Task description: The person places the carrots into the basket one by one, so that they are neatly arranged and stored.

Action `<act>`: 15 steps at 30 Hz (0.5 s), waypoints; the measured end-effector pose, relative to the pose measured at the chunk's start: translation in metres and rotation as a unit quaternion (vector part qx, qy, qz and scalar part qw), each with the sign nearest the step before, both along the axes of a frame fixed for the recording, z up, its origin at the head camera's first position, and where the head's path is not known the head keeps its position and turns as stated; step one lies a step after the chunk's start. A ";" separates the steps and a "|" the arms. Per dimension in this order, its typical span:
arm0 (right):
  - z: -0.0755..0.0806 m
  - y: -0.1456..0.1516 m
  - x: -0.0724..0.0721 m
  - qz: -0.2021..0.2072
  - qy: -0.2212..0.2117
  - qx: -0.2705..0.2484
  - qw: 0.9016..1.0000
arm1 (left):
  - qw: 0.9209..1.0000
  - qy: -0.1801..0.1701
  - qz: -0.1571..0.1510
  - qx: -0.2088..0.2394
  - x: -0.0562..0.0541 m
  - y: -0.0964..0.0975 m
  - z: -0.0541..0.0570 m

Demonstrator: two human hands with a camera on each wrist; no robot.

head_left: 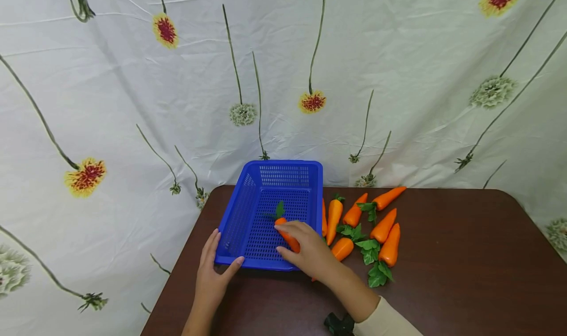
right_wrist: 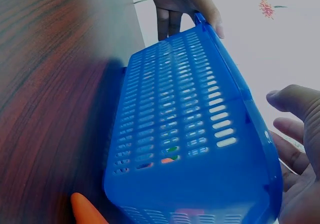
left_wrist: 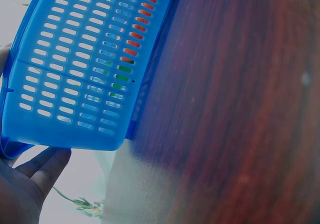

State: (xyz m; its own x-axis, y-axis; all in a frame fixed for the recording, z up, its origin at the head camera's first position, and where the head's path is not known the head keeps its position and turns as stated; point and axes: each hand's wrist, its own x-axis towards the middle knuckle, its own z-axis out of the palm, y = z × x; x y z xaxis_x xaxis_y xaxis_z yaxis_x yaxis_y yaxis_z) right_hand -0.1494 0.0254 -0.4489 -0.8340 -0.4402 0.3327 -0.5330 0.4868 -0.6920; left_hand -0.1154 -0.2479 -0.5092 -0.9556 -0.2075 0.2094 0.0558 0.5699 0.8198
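Observation:
A blue plastic basket (head_left: 283, 266) with slotted walls stands on the table. My left hand (head_left: 210, 272) holds its near left corner, the thumb at the near rim and the fingers along the left side. Inside, an orange carrot (head_left: 289, 237) with a green leafy top lies low; its orange and green show through the wall slots in the left wrist view. Over the basket's near right part is my right hand (head_left: 310, 250), covering part of that carrot in the head view. The right wrist view shows this hand's thumb and fingers spread apart above the rim, with nothing between them.
Several carrots with leafy tops lie right of the basket, among them one carrot (head_left: 390, 245) at the outer right. A black object (head_left: 338, 323) shows by the right sleeve. Behind the brown table (head_left: 460, 257) hangs a flower-printed white cloth (head_left: 412, 55).

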 end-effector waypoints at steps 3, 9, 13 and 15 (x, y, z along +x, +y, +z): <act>0.002 0.004 0.000 -0.008 -0.007 -0.028 1.000 | 1.000 0.000 -0.001 0.005 0.000 0.000 0.000; 0.002 0.013 -0.002 -0.036 -0.011 -0.066 0.997 | 1.000 0.000 0.000 0.004 -0.001 0.000 -0.001; 0.002 0.020 -0.003 -0.055 -0.019 -0.079 0.995 | 1.000 -0.005 0.002 0.003 -0.001 0.000 -0.001; 0.003 0.025 -0.004 -0.063 -0.017 -0.084 0.994 | 1.000 -0.004 0.001 0.002 0.000 0.000 0.000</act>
State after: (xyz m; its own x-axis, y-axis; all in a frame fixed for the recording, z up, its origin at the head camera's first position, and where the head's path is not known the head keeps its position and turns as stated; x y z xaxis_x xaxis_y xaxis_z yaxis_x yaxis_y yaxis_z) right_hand -0.1536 0.0500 -0.4464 -0.8907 -0.2726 0.3639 -0.4507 0.4239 -0.7856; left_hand -0.1156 -0.2480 -0.5094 -0.9568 -0.2104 0.2006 0.0479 0.5664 0.8227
